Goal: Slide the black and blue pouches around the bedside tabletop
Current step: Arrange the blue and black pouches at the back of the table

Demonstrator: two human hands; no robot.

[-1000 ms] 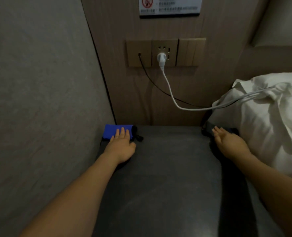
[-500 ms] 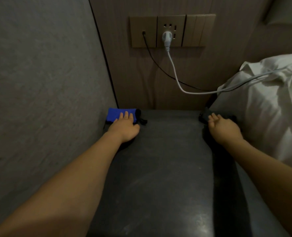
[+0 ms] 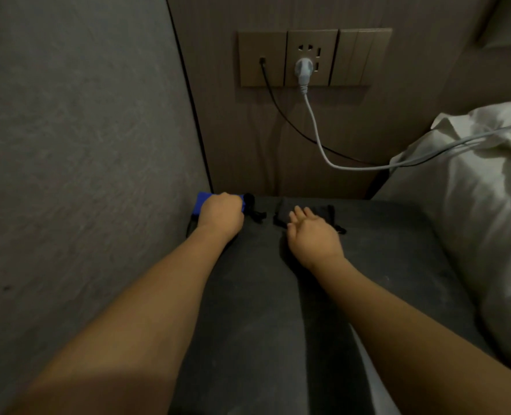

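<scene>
The blue pouch (image 3: 202, 202) lies in the far left corner of the dark tabletop (image 3: 383, 250), against the grey wall. My left hand (image 3: 220, 215) is curled over it, fingers bent down on its top; black drawstrings (image 3: 256, 215) stick out to its right. The black pouch (image 3: 320, 212) lies flat at the back middle of the tabletop. My right hand (image 3: 311, 235) rests flat on its near part, fingers spread and pressing down. Most of both pouches is hidden under my hands.
A grey wall (image 3: 83, 175) bounds the left side. On the wooden back panel sits a socket plate (image 3: 314, 56) with a white plug and cable (image 3: 317, 136) and a black cable running right. A white pillow (image 3: 473, 205) borders the tabletop's right edge.
My right hand has slid the black pouch left, from the right back corner to the back middle. My left hand's fingers have curled down over the blue pouch.
</scene>
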